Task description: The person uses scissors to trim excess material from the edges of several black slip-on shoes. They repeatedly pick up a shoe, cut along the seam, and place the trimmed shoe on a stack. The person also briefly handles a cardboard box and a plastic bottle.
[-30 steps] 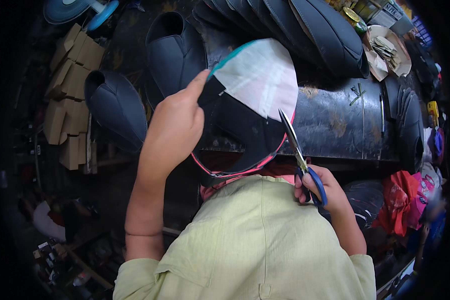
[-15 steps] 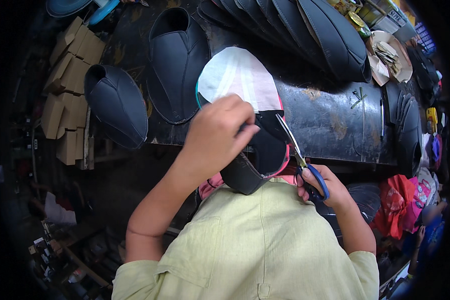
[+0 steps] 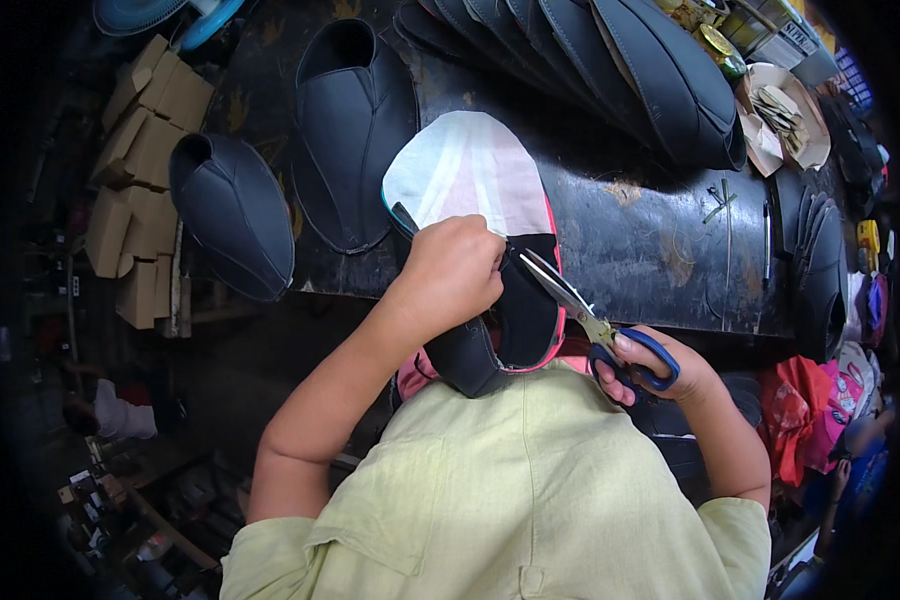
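A shoe upper [image 3: 480, 165] lies at the table's front edge and against my body. Its pale white and pinkish lining faces up, with black lining nearer me and a pink edge along the right. My left hand [image 3: 453, 272] is closed on the upper near its middle, at the border of the pale and black lining. My right hand [image 3: 682, 372] holds scissors [image 3: 580, 312] with blue handles. Their blades are slightly apart and point far left, close to the left fingers over the black lining. Whether the blades touch anything is hard to tell.
Two dark finished-looking uppers [image 3: 353, 140] stand at the left of the black table [image 3: 640, 260]. A row of more uppers [image 3: 660, 80] fills the far right, beside a box of small pieces [image 3: 785, 115]. Brown cartons [image 3: 145, 180] are stacked left; a pen [image 3: 767, 240] lies right.
The scissors have swung so their tips sit farther left, nearer my left fingers. My left hand and the upper have shifted slightly toward me, and that hand's fingers are now more tightly closed.
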`<move>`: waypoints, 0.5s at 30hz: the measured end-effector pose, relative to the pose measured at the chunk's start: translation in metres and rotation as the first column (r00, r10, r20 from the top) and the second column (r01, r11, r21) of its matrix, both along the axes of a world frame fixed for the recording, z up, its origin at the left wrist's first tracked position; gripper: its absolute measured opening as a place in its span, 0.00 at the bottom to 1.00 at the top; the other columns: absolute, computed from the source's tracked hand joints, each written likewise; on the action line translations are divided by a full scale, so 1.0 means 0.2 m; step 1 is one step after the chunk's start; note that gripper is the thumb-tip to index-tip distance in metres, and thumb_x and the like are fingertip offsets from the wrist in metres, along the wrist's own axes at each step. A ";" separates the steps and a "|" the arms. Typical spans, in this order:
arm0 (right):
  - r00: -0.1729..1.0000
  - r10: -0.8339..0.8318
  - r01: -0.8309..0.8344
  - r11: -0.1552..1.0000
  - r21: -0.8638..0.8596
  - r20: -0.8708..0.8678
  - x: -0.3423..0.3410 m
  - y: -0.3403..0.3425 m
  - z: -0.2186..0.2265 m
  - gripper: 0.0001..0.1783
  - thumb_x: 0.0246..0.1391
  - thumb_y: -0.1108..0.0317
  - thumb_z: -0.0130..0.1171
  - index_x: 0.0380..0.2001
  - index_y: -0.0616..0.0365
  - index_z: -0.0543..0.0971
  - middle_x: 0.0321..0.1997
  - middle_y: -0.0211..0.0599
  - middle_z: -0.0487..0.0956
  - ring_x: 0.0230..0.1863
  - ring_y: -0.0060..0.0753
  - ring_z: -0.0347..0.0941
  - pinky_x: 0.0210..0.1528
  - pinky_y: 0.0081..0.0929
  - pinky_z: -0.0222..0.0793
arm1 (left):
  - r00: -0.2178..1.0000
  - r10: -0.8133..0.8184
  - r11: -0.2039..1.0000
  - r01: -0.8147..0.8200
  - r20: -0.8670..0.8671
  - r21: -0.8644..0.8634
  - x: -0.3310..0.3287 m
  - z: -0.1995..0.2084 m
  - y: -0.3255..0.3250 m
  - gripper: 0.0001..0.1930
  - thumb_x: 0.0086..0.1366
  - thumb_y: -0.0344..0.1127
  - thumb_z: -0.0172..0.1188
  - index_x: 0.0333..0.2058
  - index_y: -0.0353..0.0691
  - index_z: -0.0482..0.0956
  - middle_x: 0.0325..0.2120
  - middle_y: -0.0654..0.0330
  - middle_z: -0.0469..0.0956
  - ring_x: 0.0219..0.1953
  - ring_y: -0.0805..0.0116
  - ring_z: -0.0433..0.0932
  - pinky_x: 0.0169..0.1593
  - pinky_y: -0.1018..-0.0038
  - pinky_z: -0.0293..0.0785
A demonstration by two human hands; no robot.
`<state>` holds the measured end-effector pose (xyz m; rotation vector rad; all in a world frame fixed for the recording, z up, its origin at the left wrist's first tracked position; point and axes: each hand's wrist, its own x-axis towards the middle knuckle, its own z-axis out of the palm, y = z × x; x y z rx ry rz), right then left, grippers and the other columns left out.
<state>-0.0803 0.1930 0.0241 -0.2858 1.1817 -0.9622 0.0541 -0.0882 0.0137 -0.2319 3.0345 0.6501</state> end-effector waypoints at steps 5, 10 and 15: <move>0.997 0.069 -0.067 0.997 0.035 -0.039 -0.04 -0.03 0.06 0.33 0.67 0.38 0.54 0.30 0.62 0.78 0.23 0.36 0.77 0.21 0.24 0.73 0.26 0.19 0.69 | 0.999 0.038 0.999 -0.038 0.015 -0.008 0.01 0.02 0.03 0.12 0.53 0.39 0.72 0.26 0.39 0.81 0.28 0.53 0.77 0.38 0.51 0.80 0.42 0.58 0.76; 0.997 0.027 -0.033 0.997 0.074 0.077 -0.04 -0.04 0.04 0.34 0.67 0.34 0.52 0.29 0.59 0.78 0.23 0.33 0.77 0.21 0.22 0.73 0.25 0.18 0.68 | 1.000 0.016 1.000 -0.016 0.002 0.001 0.00 0.04 0.02 0.12 0.55 0.41 0.73 0.27 0.39 0.81 0.30 0.54 0.77 0.38 0.52 0.80 0.42 0.59 0.76; 0.989 0.066 -0.074 0.996 0.054 0.128 -0.06 -0.06 0.00 0.34 0.69 0.34 0.48 0.29 0.56 0.77 0.23 0.29 0.77 0.21 0.20 0.73 0.27 0.17 0.69 | 1.000 -0.006 0.999 0.005 0.016 0.040 -0.01 0.02 0.00 0.09 0.57 0.36 0.70 0.26 0.39 0.81 0.30 0.54 0.77 0.38 0.52 0.80 0.42 0.59 0.76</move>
